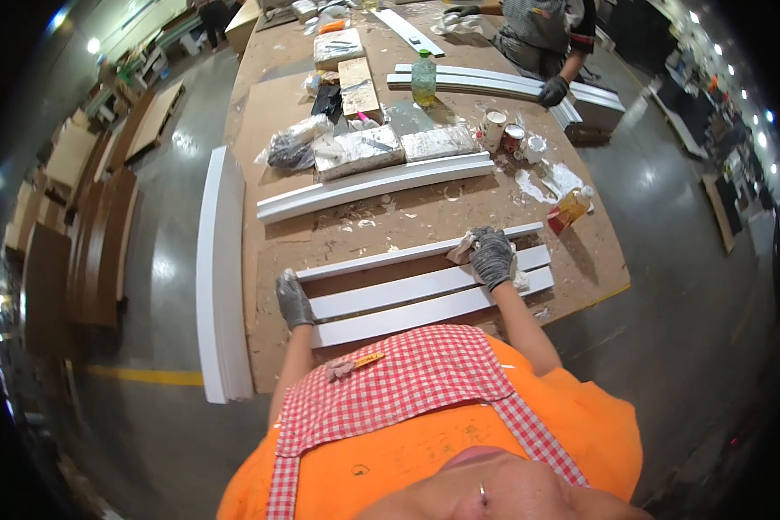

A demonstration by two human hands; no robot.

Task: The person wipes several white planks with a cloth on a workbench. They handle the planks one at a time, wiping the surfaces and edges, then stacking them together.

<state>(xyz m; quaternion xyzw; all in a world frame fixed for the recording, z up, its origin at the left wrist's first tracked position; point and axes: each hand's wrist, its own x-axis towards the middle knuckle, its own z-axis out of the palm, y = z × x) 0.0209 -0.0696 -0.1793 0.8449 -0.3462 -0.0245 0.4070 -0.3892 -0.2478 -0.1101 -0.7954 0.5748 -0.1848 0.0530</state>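
Three long white strips lie across the table in front of me: a thin far strip (407, 253), a middle strip (390, 291) and a near strip (407, 317). At their left ends my left hand (295, 301), in a grey glove, is closed around the tip of the far strip; its fingers are partly hidden. My right hand (493, 258), also gloved in grey, grips a crumpled pale rag (463, 251) over the strips near their right ends. Part of the rag shows below the glove, against the middle strip.
Beyond lie more white strips (373, 189), stained blocks (360, 154), a plastic bag (296, 143), cans (512, 137) and a green bottle (424, 80). A bottle of amber liquid (569, 208) stands right. White boards (220, 277) line the left edge. A co-worker's gloved hand (553, 91) touches far strips.
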